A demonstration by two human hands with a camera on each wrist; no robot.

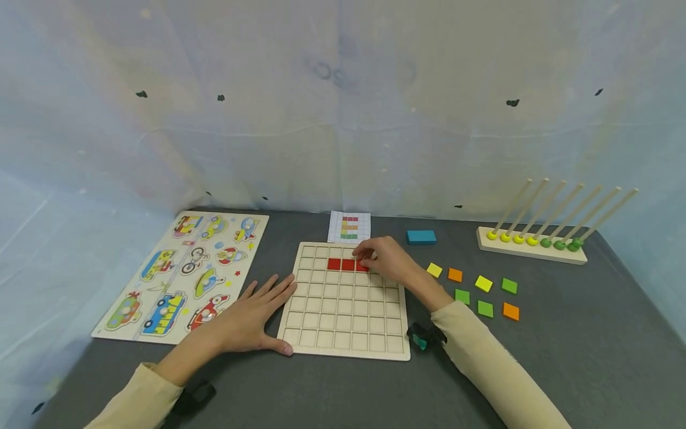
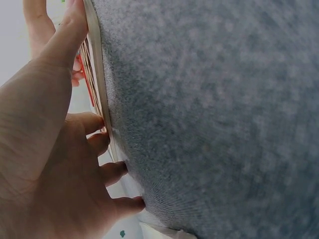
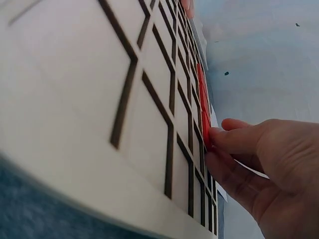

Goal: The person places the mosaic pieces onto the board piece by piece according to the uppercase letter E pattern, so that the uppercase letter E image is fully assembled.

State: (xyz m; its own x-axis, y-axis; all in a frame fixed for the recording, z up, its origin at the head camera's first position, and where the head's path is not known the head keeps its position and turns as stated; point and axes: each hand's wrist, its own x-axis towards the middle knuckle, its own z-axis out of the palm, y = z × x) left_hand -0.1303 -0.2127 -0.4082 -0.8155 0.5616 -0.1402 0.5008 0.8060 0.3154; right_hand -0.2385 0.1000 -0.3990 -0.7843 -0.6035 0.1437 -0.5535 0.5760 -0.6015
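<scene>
A square wooden grid board (image 1: pixel 345 308) lies on the dark table in front of me. Two red square tiles (image 1: pixel 340 264) sit side by side in its second row from the back. My right hand (image 1: pixel 391 259) pinches a third red tile (image 1: pixel 361 267) at the right end of that row; in the right wrist view, thumb and fingertips meet at the end of the red strip (image 3: pixel 203 97). Spread along the board's left edge, the fingers of my left hand (image 1: pixel 254 316) are extended and touch the rim, with the thumb near the front left corner.
Behind the board lies a printed pattern card (image 1: pixel 363 228). A blue block (image 1: pixel 421 237) is at the back. Several yellow, orange and green tiles (image 1: pixel 485 308) lie to the right, before a peg stand (image 1: pixel 530 245) with beads. A vehicle puzzle board (image 1: pixel 182 277) occupies the left.
</scene>
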